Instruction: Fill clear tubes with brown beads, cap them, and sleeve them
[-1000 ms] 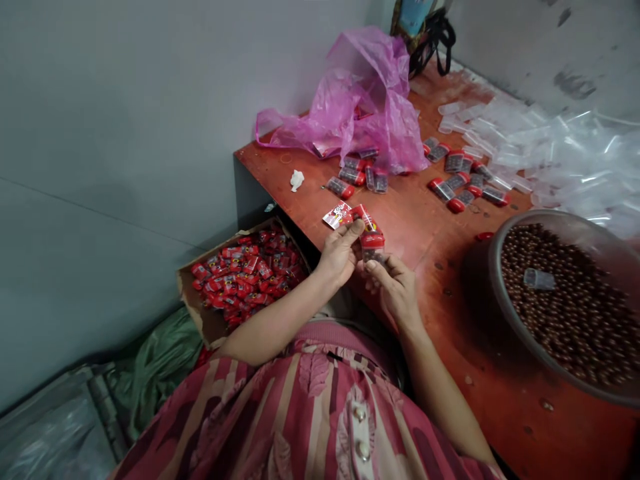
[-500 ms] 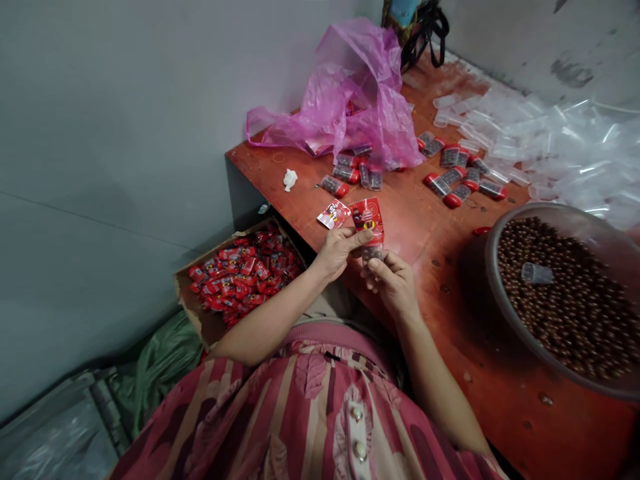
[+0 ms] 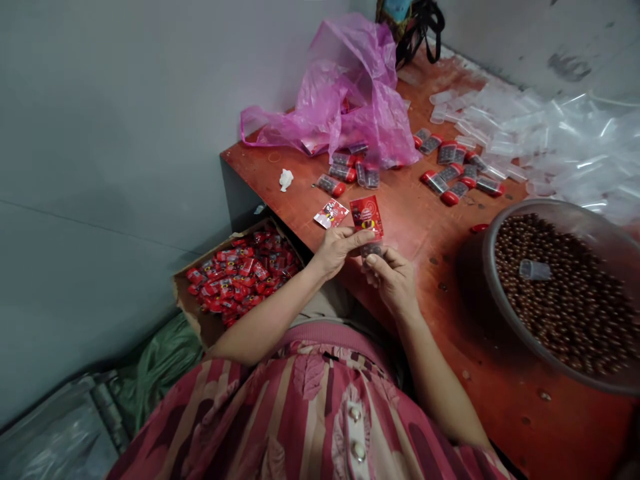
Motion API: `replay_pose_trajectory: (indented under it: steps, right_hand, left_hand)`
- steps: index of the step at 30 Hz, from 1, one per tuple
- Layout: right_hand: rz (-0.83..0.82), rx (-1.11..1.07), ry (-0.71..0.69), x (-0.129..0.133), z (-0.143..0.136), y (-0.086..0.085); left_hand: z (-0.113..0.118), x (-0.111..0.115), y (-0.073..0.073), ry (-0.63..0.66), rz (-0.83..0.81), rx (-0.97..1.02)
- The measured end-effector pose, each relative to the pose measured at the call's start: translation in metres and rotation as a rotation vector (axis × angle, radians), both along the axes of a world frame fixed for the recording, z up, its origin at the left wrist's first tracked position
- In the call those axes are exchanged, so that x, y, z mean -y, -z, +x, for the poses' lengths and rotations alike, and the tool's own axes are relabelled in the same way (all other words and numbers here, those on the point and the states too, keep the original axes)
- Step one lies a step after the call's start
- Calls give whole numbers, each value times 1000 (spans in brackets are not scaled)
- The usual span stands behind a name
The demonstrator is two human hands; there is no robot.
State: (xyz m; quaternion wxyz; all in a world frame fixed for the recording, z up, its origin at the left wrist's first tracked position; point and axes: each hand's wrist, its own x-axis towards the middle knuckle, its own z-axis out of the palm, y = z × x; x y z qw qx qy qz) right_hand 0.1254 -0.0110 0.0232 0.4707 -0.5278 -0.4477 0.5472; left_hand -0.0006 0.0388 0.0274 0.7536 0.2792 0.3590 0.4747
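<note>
Hands (image 3: 337,252) (image 3: 397,275) pinching container (image 3: 371,249), perhaps inside red wrapper (image 3: 367,213)

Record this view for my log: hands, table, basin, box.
Left hand: pinching red printed wrapper, clear container just below thumb
Right hand: holding container's lower end
Unclear: whether container sits inside wrapper
Table: second printed wrapper, white scrap, pink plastic bag, red-capped containers, clear tubes
Basin: brown balls, clear cup lying on them
Cardboard box: beside table edge, holding red packs

White scrap (image 3: 285,180) on red tabletop (image 3: 407,210), black straps (image 3: 417,30) by the wall (image 3: 500,40), green sheeting (image 3: 167,357) below
</note>
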Motion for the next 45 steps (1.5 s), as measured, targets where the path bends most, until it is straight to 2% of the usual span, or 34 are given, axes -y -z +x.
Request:
replay_pose_trajectory:
  steps: [3, 8, 12, 13, 14, 18, 20, 26, 30, 32, 37, 38, 42, 43, 45]
  right_hand:
    - [101, 169, 116, 3, -2, -1]
    - [9, 29, 61, 5, -6, 0]
    - [147, 367, 171, 7, -7, -1]
    - [155, 387, 182, 7, -7, -1]
    - [133, 340, 170, 7, -8, -1]
    - [-70, -86, 71, 7, -12, 0]
    - [-92, -140, 81, 7, -13, 0]
    - [-69, -89, 95, 9, -14, 0]
    - [56, 164, 158, 12, -14, 1]
    - [89, 216, 185, 12, -14, 1]
    - [-105, -94, 72, 11, -16, -1]
    - [-94, -63, 66, 11, -17, -1]
    - [115, 294, 115, 14, -18, 1]
    - [127, 307, 115, 15, -18, 1]
    - [57, 161, 98, 15, -19, 2]
  left_hand:
    - [2, 2, 2, -56, 32, -7]
    - [2, 5, 2, -105, 18, 18]
    - [6, 9, 2, -127, -9, 59]
    - [8, 10, 2, -128, -25, 72]
    - [8, 12, 1, -121, -45, 86]
    - [5, 18, -2, -8, -110, 113]
    - [1, 18, -3, 20, -104, 116]
    - [-1, 16, -3, -67, -86, 223]
    - [8, 21, 4, -146, -87, 154]
    - [10, 24, 5, -181, -79, 104]
    - [6, 27, -2, -138, -92, 72]
    - [6, 26, -3, -152, -104, 95]
    - [7, 27, -3, -212, -157, 159]
    - [7, 28, -2, -194, -161, 156]
    - [5, 31, -1, -122, -149, 136]
